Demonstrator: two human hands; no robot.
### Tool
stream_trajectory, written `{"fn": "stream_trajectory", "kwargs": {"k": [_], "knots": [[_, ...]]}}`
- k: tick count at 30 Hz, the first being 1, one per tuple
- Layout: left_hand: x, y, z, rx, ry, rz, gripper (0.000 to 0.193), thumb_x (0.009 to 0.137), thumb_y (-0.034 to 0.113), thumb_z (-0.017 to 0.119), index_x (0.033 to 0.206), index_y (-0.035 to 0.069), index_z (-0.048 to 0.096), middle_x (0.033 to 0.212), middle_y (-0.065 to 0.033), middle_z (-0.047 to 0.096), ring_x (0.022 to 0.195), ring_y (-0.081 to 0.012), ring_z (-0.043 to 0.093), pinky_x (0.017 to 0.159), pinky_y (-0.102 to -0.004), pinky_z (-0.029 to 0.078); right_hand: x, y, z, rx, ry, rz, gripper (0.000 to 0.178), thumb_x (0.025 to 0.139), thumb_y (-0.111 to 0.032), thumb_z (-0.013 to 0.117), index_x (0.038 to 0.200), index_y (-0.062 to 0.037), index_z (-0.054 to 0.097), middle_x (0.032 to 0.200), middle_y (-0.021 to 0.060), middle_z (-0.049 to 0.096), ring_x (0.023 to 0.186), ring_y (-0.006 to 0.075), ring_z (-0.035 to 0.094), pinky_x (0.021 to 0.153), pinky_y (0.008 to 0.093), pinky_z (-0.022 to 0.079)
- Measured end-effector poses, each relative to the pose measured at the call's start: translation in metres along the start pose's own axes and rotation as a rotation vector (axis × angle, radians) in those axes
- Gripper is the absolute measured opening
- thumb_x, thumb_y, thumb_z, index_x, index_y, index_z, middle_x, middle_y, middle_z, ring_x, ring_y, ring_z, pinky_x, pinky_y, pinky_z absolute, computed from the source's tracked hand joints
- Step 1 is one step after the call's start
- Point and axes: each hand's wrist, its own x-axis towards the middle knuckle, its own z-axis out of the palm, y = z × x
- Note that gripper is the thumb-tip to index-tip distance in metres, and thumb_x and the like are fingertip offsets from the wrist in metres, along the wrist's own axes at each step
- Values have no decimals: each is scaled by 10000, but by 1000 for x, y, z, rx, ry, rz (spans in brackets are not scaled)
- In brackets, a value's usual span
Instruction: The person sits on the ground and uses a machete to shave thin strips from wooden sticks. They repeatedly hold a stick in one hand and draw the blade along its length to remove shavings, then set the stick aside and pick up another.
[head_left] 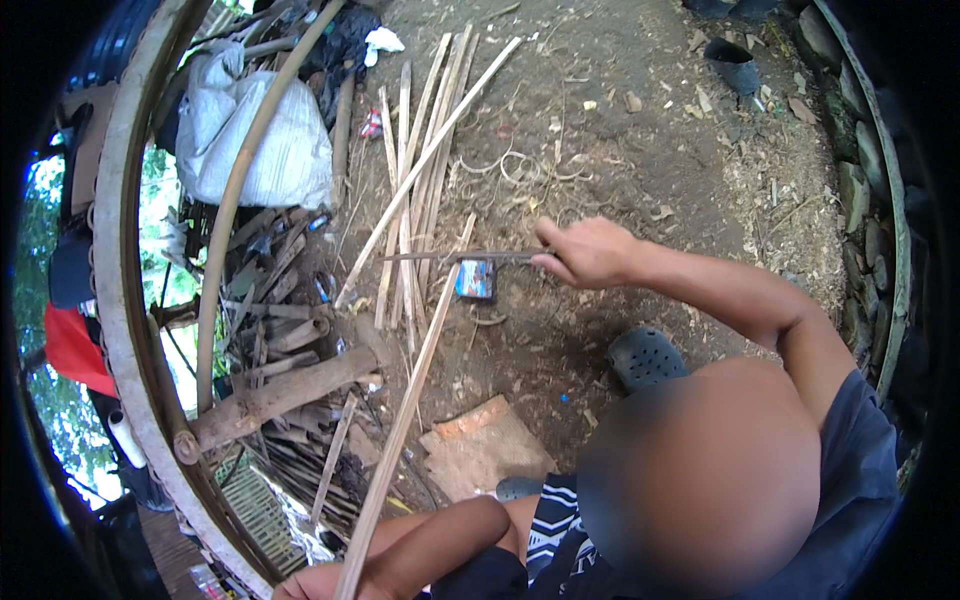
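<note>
My right hand [590,252] is closed around the handle end of a long, thin knife [430,256], its blade pointing left. The blade crosses a split wooden strip [415,385] near the strip's far end; whether they touch, I cannot tell. At the lower left, my left hand [310,582] grips the near end of this strip, partly cut off by the picture's edge. The strip slants up and to the right from that hand. Just under the blade, beside the strip, a small blue printed packet or tin [475,280] sits on the dirt.
Several long pale strips [425,170] lie on the ground beyond the knife. A white sack [270,130] and piled wood [290,370] line the left side. A cardboard piece [485,450] and a dark clog [645,358] are near me. Stones [868,160] edge the right.
</note>
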Motion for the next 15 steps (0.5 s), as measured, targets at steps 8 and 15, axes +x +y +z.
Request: {"fn": "stream_trajectory", "kwargs": {"k": [8, 15], "knots": [[3, -12, -2, -28, -6, 10, 486, 1081, 563, 456, 710, 251, 430, 596, 125, 339, 442, -18, 312, 386, -188, 198, -18, -10, 2, 48, -46, -267, 446, 1069, -522, 446, 1114, -81, 400, 672, 193, 635, 638, 444, 644, 560, 562, 494], [2, -14, -9, -78, 53, 3, 483, 1069, 567, 486, 710, 249, 431, 588, 126, 353, 429, -17, 304, 387, -185, 194, 2, 26, -2, 7, -70, 11, 441, 1093, -470, 399, 1128, -30, 391, 710, 224, 630, 679, 438, 640, 624, 566, 513]]}}
